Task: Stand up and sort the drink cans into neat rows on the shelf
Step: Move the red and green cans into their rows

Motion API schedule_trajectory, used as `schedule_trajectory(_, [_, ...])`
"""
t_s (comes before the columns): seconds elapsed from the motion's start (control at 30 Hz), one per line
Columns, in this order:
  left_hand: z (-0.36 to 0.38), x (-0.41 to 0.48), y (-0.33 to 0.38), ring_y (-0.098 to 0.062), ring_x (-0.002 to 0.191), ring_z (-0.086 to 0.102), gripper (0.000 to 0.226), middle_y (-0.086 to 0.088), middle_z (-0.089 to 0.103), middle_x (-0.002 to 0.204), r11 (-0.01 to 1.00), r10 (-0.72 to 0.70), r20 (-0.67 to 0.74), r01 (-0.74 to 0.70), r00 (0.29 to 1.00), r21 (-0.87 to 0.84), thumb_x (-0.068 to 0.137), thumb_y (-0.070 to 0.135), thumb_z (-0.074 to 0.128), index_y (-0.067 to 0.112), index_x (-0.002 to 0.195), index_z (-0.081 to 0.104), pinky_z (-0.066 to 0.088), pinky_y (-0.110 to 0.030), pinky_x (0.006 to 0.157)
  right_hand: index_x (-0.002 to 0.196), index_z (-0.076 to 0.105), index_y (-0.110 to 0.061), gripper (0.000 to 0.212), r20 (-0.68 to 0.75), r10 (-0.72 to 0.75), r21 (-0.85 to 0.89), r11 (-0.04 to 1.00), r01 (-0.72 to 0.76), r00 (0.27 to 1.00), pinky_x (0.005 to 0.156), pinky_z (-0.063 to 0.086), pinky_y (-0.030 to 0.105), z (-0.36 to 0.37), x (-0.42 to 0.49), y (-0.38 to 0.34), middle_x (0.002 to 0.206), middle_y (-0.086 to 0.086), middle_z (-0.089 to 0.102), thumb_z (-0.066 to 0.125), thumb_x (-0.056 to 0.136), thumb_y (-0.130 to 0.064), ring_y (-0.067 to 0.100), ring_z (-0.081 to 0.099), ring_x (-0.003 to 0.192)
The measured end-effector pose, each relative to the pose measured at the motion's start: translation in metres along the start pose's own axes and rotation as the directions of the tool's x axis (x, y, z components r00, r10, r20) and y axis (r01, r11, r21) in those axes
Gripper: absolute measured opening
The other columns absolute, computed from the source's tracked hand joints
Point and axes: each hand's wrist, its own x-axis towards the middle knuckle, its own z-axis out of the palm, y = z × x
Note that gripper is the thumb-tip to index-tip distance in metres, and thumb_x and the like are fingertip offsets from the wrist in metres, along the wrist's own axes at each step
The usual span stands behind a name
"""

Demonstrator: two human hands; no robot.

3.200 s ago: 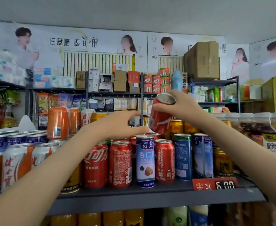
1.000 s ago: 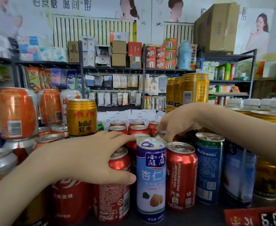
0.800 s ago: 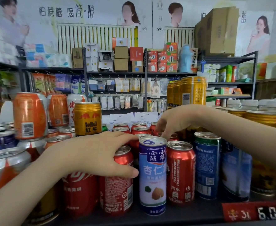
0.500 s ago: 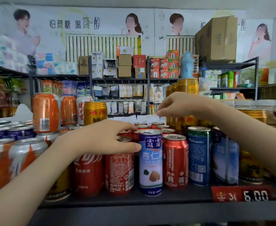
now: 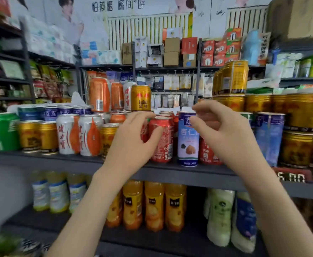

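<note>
plainly, the right hand (image 5: 224,134) hangs loosely curled and empty before the upright almond can (image 5: 187,145); the left hand (image 5: 133,143) curves at the upright red can (image 5: 164,147) on the shelf (image 5: 59,162), centre frame; whether it grasps, i cannot tell.

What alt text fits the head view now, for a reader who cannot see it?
Two bare hands reach toward drink cans crowded upright on a dark shop shelf: the left hand cupped over red cola cans, grip unclear, the right hand loosely curled and empty before a tall blue-and-white can. Bottled drinks stand one tier lower.
</note>
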Motion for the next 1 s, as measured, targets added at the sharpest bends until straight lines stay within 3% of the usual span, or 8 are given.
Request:
schedule_trajectory(0.1, [-0.004, -0.031, -0.004, 0.002, 0.107, 0.048, 0.032, 0.013, 0.053, 0.116, 0.999, -0.05, -0.038, 0.049, 0.998, -0.011, 0.09, 0.033, 0.055, 0.025, 0.121, 0.054, 0.036, -0.009, 0.089, 0.108, 0.061, -0.027, 0.02, 0.002, 0.053, 0.115, 0.992, -0.053, 0.999, 0.081, 0.048, 0.016, 0.025, -0.029, 0.002, 0.098, -0.015, 0.062, 0.061, 0.088, -0.026, 0.001, 0.06, 0.091])
schedule_trajectory(0.2, [-0.009, -0.054, -0.013, 0.002, 0.107, 0.048, 0.033, 0.017, 0.051, 0.117, 0.995, -0.099, -0.008, 0.099, 0.995, 0.03, 0.091, 0.036, 0.054, 0.028, 0.123, 0.052, 0.04, -0.016, 0.09, 0.107, 0.061, -0.027, 0.02, 0.038, 0.088, 0.147, 0.985, -0.092, 0.995, 0.075, 0.043, 0.003, 0.048, -0.055, 0.004, 0.097, -0.02, 0.061, 0.062, 0.088, -0.024, -0.009, 0.056, 0.092])
schedule_trajectory(0.37, [-0.016, -0.08, -0.038, 0.0, 0.108, 0.048, 0.036, 0.016, 0.05, 0.12, 0.988, -0.114, 0.075, 0.105, 0.991, 0.11, 0.092, 0.04, 0.051, 0.027, 0.125, 0.051, 0.035, -0.01, 0.08, 0.104, 0.059, -0.03, 0.019, 0.055, 0.137, 0.14, 0.98, -0.144, 0.989, 0.078, 0.042, 0.002, 0.08, -0.087, 0.0, 0.097, -0.017, 0.062, 0.063, 0.087, -0.021, -0.01, 0.055, 0.092])
schedule_trajectory(0.57, [-0.045, -0.102, -0.093, -0.008, 0.108, 0.051, 0.037, 0.009, 0.052, 0.121, 0.977, -0.109, 0.069, 0.094, 0.992, 0.19, 0.091, 0.04, 0.049, 0.023, 0.124, 0.053, 0.038, -0.017, 0.081, 0.114, 0.057, -0.026, 0.026, 0.007, 0.169, -0.041, 0.985, -0.169, 0.986, 0.078, 0.037, 0.003, 0.132, -0.107, -0.022, 0.1, -0.017, 0.056, 0.061, 0.088, -0.023, -0.006, 0.053, 0.091])
schedule_trajectory(0.7, [-0.085, -0.105, -0.148, -0.011, 0.11, 0.052, 0.042, 0.007, 0.051, 0.125, 0.962, -0.12, 0.105, 0.089, 0.987, 0.259, 0.091, 0.041, 0.048, 0.021, 0.128, 0.05, 0.047, -0.024, 0.084, 0.119, 0.055, -0.025, 0.032, -0.023, 0.167, -0.097, 0.981, -0.169, 0.986, 0.089, 0.037, 0.016, 0.181, -0.106, -0.055, 0.105, -0.016, 0.052, 0.062, 0.088, -0.021, 0.001, 0.051, 0.103])
schedule_trajectory(0.9, [-0.142, -0.097, -0.223, -0.019, 0.104, 0.058, 0.038, 0.0, 0.058, 0.118, 0.899, -0.136, 0.071, 0.093, 0.988, 0.428, 0.087, 0.033, 0.057, 0.014, 0.12, 0.057, 0.05, -0.03, 0.078, 0.129, 0.05, -0.019, 0.044, 0.004, 0.101, -0.216, 0.971, -0.098, 0.995, 0.097, 0.031, 0.02, 0.26, -0.095, -0.094, 0.122, -0.007, 0.05, 0.062, 0.087, -0.019, 0.009, 0.042, 0.118])
schedule_trajectory(1.0, [-0.157, -0.097, -0.245, -0.021, 0.099, 0.06, 0.038, -0.002, 0.059, 0.115, 0.879, -0.133, 0.078, 0.082, 0.988, 0.469, 0.086, 0.033, 0.059, 0.013, 0.118, 0.058, 0.052, -0.032, 0.073, 0.133, 0.048, -0.015, 0.052, 0.054, 0.006, -0.278, 0.96, 0.009, 0.999, 0.1, 0.033, 0.025, 0.285, -0.089, -0.103, 0.129, -0.002, 0.049, 0.067, 0.084, -0.015, 0.01, 0.039, 0.122])
